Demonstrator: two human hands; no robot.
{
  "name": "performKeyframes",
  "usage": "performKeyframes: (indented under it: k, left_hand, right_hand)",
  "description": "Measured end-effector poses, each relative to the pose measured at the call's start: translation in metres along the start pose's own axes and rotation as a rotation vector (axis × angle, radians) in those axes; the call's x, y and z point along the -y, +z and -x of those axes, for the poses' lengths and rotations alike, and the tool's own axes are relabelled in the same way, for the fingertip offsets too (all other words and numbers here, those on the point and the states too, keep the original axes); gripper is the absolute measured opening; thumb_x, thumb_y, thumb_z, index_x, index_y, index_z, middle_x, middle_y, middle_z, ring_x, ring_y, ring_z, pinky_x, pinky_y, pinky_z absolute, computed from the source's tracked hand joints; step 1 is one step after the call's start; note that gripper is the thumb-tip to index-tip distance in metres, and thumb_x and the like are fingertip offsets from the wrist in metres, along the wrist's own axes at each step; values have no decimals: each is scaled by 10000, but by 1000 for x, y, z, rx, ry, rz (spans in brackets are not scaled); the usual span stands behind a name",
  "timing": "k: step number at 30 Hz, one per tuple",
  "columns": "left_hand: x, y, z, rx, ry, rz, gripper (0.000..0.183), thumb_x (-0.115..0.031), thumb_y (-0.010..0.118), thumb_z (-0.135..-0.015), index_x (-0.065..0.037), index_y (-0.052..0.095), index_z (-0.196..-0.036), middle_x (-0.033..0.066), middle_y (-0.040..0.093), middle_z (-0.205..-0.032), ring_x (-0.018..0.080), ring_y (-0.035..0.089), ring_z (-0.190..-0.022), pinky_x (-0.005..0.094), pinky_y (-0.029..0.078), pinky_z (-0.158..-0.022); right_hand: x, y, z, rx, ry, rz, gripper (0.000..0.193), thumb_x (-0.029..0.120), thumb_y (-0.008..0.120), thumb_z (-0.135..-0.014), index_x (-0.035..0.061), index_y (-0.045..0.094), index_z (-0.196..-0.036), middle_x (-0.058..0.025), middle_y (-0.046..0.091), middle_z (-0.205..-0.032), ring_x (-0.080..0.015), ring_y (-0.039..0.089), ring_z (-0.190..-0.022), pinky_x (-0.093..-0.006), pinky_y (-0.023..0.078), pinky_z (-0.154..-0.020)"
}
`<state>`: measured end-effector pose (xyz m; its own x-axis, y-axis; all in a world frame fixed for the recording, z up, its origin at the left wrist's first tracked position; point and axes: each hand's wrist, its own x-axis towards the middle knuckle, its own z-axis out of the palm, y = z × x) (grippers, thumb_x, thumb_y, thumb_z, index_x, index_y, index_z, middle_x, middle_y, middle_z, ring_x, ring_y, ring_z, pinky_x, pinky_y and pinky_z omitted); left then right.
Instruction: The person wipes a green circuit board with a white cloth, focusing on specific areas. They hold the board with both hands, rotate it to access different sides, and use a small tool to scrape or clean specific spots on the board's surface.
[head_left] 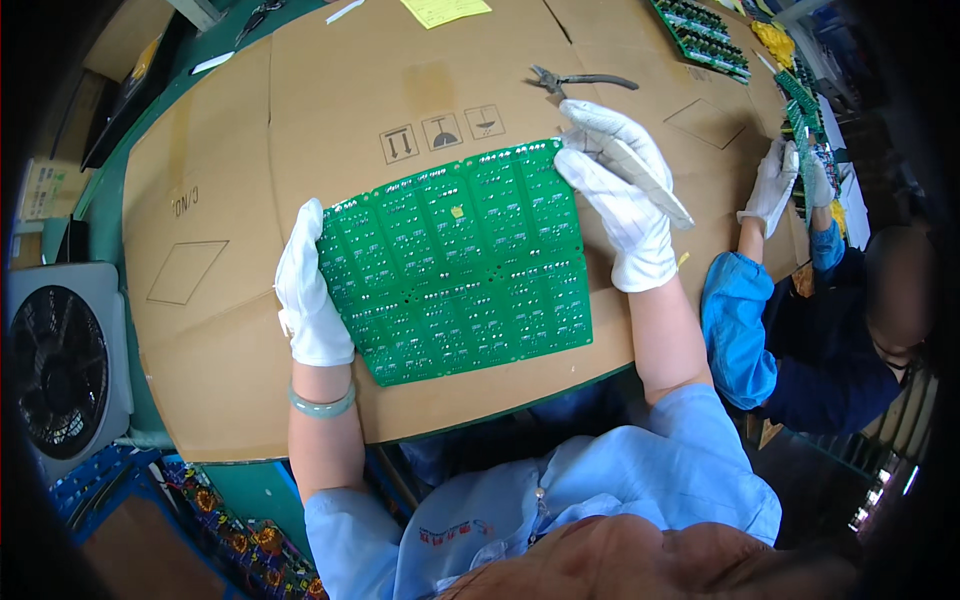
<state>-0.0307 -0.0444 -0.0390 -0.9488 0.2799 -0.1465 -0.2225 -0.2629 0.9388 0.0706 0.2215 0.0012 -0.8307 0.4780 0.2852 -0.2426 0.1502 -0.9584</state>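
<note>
A large green circuit board panel [465, 262] is held up slightly tilted over the cardboard, its face dotted with rows of shiny solder joints. One small yellow mark [457, 212] shows on its upper half. My left hand [310, 285], in a white glove, grips the panel's left edge. At the upper right corner, my right hand [622, 190], also gloved in white, has its thumb against the panel, with the other fingers behind and above that corner. A pair of cutting pliers [590, 80] lies just beyond my right hand.
Brown cardboard [225, 340] covers the green table. A fan [62, 355] stands at the left. Yellow paper [445, 10] lies at the far edge. On the right, a co-worker's gloved hand [770, 188] is beside green boards [800, 105]; another populated board [705, 40] lies farther off.
</note>
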Motion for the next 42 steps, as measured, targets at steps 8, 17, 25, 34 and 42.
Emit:
performKeyframes:
  k: [8,17,25,34,42]
  left_hand:
    - [-9,14,9,-17,33,-14,420,-288,420,-993,61,567,-1174,100,648,-1052,139,611,-921,265,487,-828]
    - [-18,17,9,53,-66,-67,441,-269,403,-997,51,479,-1292,105,596,-1167,170,605,-1009,307,508,-874]
    - [-4,12,1,-27,-29,-59,442,-283,430,-987,43,498,-1277,113,618,-1131,170,626,-965,302,523,-836]
    - [-1,11,-4,-47,-19,-83,427,-284,466,-977,37,529,-1251,104,634,-1101,157,631,-943,286,523,-810]
    - [-7,20,0,-38,-69,1,403,-306,495,-968,36,583,-1164,85,656,-1018,124,628,-877,260,514,-763]
  right_hand:
    - [-2,0,0,-3,-9,38,353,60,707,-804,34,627,-1147,-51,653,-904,-109,616,-816,-248,512,-773]
    - [-7,-4,-3,53,-1,-16,370,59,706,-809,41,616,-1167,-47,641,-950,-105,607,-844,-240,502,-783]
    - [-11,-4,-4,41,-12,21,379,76,713,-809,62,617,-1176,-39,632,-943,-95,601,-840,-230,499,-777]
    - [-10,-3,-4,47,-1,44,374,104,722,-807,67,625,-1167,-36,635,-925,-85,596,-817,-222,502,-755]
    - [-16,-2,-6,31,-80,57,367,80,712,-809,63,626,-1166,-37,643,-914,-81,596,-802,-218,503,-735]
